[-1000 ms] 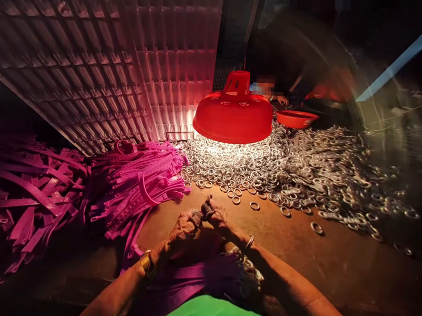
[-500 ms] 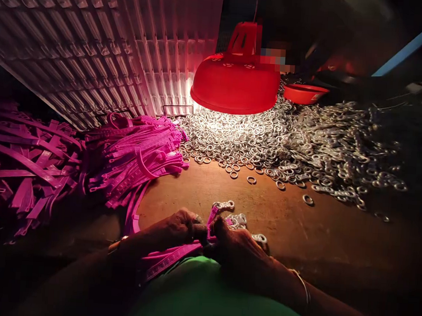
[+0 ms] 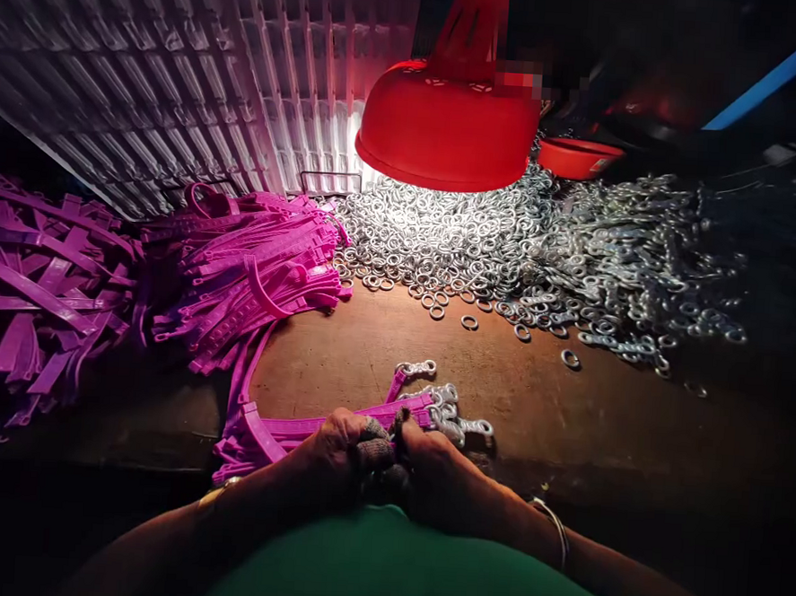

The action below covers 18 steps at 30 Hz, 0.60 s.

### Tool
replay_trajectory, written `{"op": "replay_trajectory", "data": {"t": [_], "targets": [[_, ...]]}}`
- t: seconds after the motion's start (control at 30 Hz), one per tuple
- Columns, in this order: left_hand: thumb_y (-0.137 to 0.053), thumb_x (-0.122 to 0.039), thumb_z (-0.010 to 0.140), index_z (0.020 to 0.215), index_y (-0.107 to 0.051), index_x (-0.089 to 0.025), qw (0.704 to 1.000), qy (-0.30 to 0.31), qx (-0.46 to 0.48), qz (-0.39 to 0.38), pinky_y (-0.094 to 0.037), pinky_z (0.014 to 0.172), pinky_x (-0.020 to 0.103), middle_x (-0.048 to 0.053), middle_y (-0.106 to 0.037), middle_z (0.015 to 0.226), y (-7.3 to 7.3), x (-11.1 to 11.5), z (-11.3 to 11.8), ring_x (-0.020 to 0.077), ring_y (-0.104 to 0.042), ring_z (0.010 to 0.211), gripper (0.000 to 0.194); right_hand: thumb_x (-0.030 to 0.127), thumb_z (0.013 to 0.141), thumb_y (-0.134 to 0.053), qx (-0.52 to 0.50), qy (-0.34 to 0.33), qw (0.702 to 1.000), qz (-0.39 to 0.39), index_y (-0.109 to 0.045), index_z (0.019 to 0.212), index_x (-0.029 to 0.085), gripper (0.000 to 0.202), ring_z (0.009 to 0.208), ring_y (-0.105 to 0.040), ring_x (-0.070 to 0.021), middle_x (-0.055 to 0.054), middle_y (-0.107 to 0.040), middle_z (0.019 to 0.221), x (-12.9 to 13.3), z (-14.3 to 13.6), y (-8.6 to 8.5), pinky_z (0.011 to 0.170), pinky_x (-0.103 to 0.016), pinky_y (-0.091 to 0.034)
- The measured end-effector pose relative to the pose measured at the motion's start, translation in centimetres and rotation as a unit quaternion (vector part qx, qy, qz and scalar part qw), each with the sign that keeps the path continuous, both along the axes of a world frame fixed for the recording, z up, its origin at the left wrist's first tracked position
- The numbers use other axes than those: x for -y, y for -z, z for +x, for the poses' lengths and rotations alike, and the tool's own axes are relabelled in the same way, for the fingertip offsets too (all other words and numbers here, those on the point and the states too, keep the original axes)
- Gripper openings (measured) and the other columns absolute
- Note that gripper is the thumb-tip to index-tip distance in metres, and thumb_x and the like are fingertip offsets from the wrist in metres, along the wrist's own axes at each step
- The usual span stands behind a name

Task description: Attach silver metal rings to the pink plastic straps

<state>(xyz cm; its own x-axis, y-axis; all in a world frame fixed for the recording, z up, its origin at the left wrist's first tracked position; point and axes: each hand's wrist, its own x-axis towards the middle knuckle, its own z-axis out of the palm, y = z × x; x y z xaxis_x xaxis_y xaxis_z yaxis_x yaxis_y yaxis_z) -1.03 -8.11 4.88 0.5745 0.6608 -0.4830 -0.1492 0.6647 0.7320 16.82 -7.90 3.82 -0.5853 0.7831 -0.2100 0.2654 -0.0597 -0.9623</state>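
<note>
My left hand point(image 3: 345, 443) and my right hand point(image 3: 432, 462) meet near the table's front edge, fingers closed and fingertips together. Grey, worn coverings wrap some fingers. Whatever lies between the fingertips is too small and shadowed to name. Just beyond the hands lie magenta plastic straps point(image 3: 391, 409), running left to right. At their right ends are silvery metal links point(image 3: 446, 413). One more strap end with a link point(image 3: 421, 369) sticks out behind them.
Magenta straps are heaped point(image 3: 257, 271) at the left, with another pile point(image 3: 48, 286) farther left. Silvery rings point(image 3: 434, 246) and links point(image 3: 616, 266) cover the back. A red lamp point(image 3: 449, 130) hangs low over them. Behind stand a red bowl point(image 3: 578, 159) and a ribbed panel point(image 3: 303, 85).
The magenta strap end upright between my hands is gone from there; straps with links now lie on the table beyond my fingers. The view has tilted slightly down.
</note>
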Motion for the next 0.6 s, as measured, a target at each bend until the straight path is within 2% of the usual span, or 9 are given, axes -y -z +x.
{"op": "replay_trajectory", "data": {"t": [0.13, 0.23, 0.27, 0.33, 0.4, 0.43, 0.47, 0.53, 0.6], "targets": [[-0.079, -0.051, 0.063, 0.055, -0.056, -0.012, 0.999, -0.02, 0.005, -0.039, -0.029, 0.041, 0.021, -0.001, -0.05, 0.049, 1.3, -0.3, 0.6, 0.0071, -0.043, 0.042, 0.045, 0.015, 0.076, -0.052, 0.114, -0.121, 0.983, 0.074, -0.044, 0.087, 0.017, 0.014, 0.055, -0.041, -0.0088, 0.0, -0.055, 0.071, -1.1, 0.0, -1.1, 0.047, -0.021, -0.029], [-0.079, -0.051, 0.059, 0.051, -0.046, -0.017, 0.997, -0.013, 0.008, -0.07, -0.025, 0.039, 0.021, -0.005, -0.038, 0.043, 1.3, -1.1, 0.8, 0.0059, -0.035, 0.039, 0.048, 0.014, 0.079, -0.052, 0.2, -0.176, 0.942, 0.203, -0.046, 0.076, 0.017, 0.008, 0.05, -0.037, -0.0082, 0.0, -0.052, 0.066, -2.1, -0.1, -1.9, 0.044, -0.023, -0.023], [-0.078, -0.052, 0.06, 0.052, -0.043, -0.018, 0.998, -0.004, 0.005, -0.057, -0.024, 0.041, 0.021, -0.006, -0.036, 0.045, 1.3, -1.6, 0.7, 0.0055, -0.033, 0.04, 0.05, 0.013, 0.082, -0.051, 0.205, -0.188, 0.927, 0.251, -0.047, 0.074, 0.017, 0.01, 0.05, -0.037, -0.0082, 0.0, -0.052, 0.066, -2.4, -0.1, -2.2, 0.044, -0.024, -0.023], [-0.07, -0.057, 0.069, 0.055, -0.042, -0.018, 1.0, 0.019, -0.019, 0.017, -0.026, 0.045, 0.022, -0.006, -0.035, 0.051, 1.3, -2.6, 0.3, 0.0062, -0.032, 0.045, 0.05, 0.01, 0.087, -0.048, 0.192, -0.199, 0.905, 0.323, -0.053, 0.077, 0.017, 0.013, 0.054, -0.04, -0.008, 0.001, -0.055, 0.072, -2.9, 0.1, -2.5, 0.047, -0.024, -0.024], [-0.06, -0.057, 0.079, 0.058, -0.05, -0.016, 0.984, 0.038, -0.089, 0.146, -0.031, 0.051, 0.023, -0.003, -0.041, 0.059, 1.6, -3.6, 0.0, 0.0089, -0.038, 0.053, 0.047, 0.012, 0.088, -0.051, 0.187, -0.175, 0.896, 0.363, -0.058, 0.086, 0.02, 0.011, 0.06, -0.046, -0.0087, 0.001, -0.059, 0.081, -3.2, 0.7, -2.2, 0.05, -0.023, -0.026], [-0.056, -0.056, 0.083, 0.061, -0.056, -0.016, 0.966, 0.041, -0.142, 0.214, -0.034, 0.054, 0.024, -0.001, -0.044, 0.062, 1.9, -4.0, 0.1, 0.0105, -0.042, 0.057, 0.046, 0.016, 0.088, -0.054, 0.189, -0.15, 0.895, 0.374, -0.059, 0.088, 0.021, 0.007, 0.062, -0.048, -0.0096, 0.0, -0.06, 0.084, -3.4, 1.1, -1.8, 0.05, -0.022, -0.027], [-0.053, -0.054, 0.085, 0.064, -0.062, -0.016, 0.939, 0.037, -0.199, 0.279, -0.036, 0.057, 0.025, 0.0, -0.048, 0.065, 2.3, -4.1, 0.2, 0.0123, -0.046, 0.061, 0.044, 0.022, 0.088, -0.057, 0.192, -0.114, 0.898, 0.379, -0.06, 0.09, 0.021, 0.004, 0.064, -0.049, -0.0109, -0.001, -0.061, 0.085, -3.7, 1.6, -1.3, 0.051, -0.022, -0.029], [-0.05, -0.051, 0.088, 0.073, -0.071, -0.02, 0.874, 0.024, -0.291, 0.388, -0.039, 0.061, 0.026, 0.003, -0.055, 0.07, 3.4, -3.8, 0.9, 0.0158, -0.053, 0.067, 0.04, 0.034, 0.092, -0.053, 0.192, -0.023, 0.908, 0.37, -0.06, 0.094, 0.02, 0.016, 0.07, -0.054, -0.0139, -0.004, -0.063, 0.088, -4.9, 3.1, -0.1, 0.057, -0.022, -0.037], [-0.044, -0.046, 0.091, 0.082, -0.074, -0.024, 0.822, 0.017, -0.33, 0.464, -0.042, 0.064, 0.028, 0.005, -0.06, 0.074, 4.6, -3.0, 1.6, 0.0184, -0.056, 0.071, 0.038, 0.038, 0.096, -0.044, 0.185, 0.092, 0.915, 0.345, -0.058, 0.102, 0.019, 0.025, 0.077, -0.057, -0.0164, -0.007, -0.064, 0.092, -6.9, 5.2, 1.0, 0.066, -0.025, -0.043]]}}
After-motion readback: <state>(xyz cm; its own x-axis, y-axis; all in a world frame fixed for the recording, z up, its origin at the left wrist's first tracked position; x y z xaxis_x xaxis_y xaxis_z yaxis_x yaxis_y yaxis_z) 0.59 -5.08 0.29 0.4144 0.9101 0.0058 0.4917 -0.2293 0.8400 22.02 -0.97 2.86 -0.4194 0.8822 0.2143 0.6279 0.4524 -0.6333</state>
